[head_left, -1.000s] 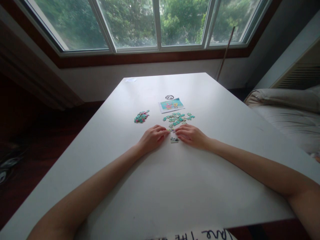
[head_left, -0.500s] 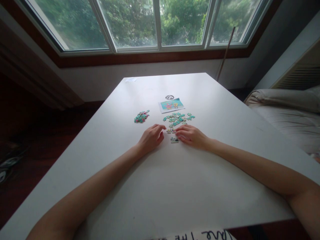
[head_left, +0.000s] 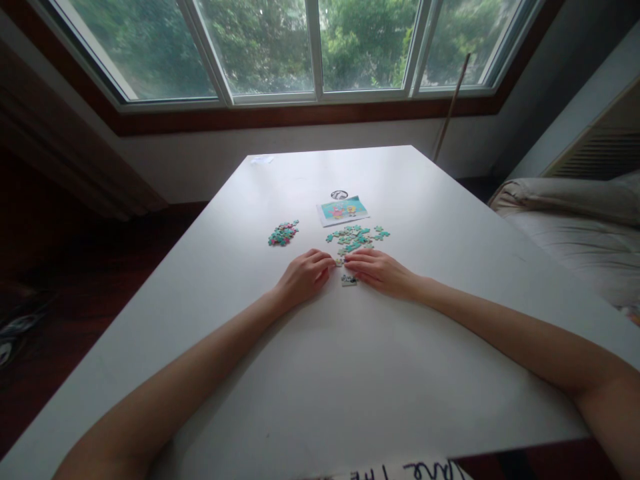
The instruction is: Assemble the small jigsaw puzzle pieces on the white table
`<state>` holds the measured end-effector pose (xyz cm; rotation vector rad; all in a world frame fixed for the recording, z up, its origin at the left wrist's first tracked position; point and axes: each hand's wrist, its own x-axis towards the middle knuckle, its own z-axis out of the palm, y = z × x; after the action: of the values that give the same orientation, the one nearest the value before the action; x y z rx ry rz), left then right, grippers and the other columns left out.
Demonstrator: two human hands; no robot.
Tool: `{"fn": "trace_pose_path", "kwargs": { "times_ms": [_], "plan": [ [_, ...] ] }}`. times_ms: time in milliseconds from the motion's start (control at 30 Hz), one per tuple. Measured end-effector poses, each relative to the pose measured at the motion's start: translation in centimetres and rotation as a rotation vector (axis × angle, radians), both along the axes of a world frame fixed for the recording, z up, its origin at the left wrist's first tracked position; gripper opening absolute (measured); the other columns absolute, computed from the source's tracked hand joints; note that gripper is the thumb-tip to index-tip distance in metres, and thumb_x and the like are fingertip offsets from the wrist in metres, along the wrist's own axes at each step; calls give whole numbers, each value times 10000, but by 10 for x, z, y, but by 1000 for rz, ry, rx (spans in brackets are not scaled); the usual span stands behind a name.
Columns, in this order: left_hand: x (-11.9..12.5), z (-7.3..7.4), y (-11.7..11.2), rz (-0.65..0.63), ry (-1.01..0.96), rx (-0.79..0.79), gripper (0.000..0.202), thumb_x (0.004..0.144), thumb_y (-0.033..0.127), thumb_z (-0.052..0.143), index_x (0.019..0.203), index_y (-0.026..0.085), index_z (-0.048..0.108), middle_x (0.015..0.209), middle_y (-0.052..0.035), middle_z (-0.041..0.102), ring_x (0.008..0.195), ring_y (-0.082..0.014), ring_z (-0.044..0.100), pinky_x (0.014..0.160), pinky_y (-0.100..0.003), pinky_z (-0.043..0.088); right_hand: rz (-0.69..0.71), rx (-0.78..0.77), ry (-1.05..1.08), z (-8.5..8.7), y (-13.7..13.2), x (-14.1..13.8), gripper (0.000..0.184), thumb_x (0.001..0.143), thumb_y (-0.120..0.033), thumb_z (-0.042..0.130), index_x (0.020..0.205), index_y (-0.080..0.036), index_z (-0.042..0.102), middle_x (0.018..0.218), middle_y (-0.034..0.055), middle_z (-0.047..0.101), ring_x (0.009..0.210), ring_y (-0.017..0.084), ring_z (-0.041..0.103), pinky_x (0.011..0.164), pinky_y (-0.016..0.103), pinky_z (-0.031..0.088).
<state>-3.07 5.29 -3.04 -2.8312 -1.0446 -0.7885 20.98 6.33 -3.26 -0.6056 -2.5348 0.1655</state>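
Between my two hands lie a few jigsaw puzzle pieces (head_left: 339, 263) on the white table. My left hand (head_left: 307, 273) has its thumb and fingertips closed together at their left side. From the right, the fingers of my right hand (head_left: 377, 270) press together against them and partly cover them. Just below the right fingertips sits a small joined section of puzzle (head_left: 349, 281) with a straight lower edge. Beyond the hands spread loose teal puzzle pieces (head_left: 356, 237). A denser pile of pink and teal pieces (head_left: 283, 234) lies further left.
Behind the loose pieces lies a picture card (head_left: 344, 211) with two cartoon figures, and a dark round ring-like item (head_left: 339, 195) beyond it. A scrap of clear material (head_left: 261, 160) rests at the table's far left corner. A cushioned seat (head_left: 565, 227) stands to the right.
My left hand has moved slightly right and closed its thumb and fingers at the puzzle pieces. The right fingertips have shifted a little left over them.
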Motion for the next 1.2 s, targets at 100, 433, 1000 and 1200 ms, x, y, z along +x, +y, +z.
{"fn": "trace_pose_path", "kwargs": {
  "times_ms": [100,433,1000,1200],
  "plan": [
    [0,-1,0,-21,-9,-18,237,853,126,457,995,175,639,974,-62,673,906,-172,581,817,-300,496,-37,9,33,1,-1,0,212,905,-214,457,1061,-203,601,1144,73,635,1088,207,546,928,388,465],
    [2,3,0,-122,6,-62,325,843,114,447,1106,195,621,1086,-64,655,991,-182,570,858,-319,499,-184,36,34,2,-2,3,100,869,-196,512,819,-182,597,854,63,668,841,190,595,780,325,484],
    [4,3,-1,-159,124,-112,396,883,157,416,1256,227,528,1244,-45,583,1091,-196,502,954,-357,440,-223,90,64,-5,-1,5,165,914,-160,435,931,-155,599,842,82,686,807,198,630,741,322,520],
    [5,3,-2,-141,170,-128,385,909,197,401,1279,221,506,1286,-46,550,1105,-211,477,974,-375,415,-135,28,104,-6,0,6,186,923,-188,434,979,-186,611,964,81,671,889,192,621,792,341,520]
  ]
}}
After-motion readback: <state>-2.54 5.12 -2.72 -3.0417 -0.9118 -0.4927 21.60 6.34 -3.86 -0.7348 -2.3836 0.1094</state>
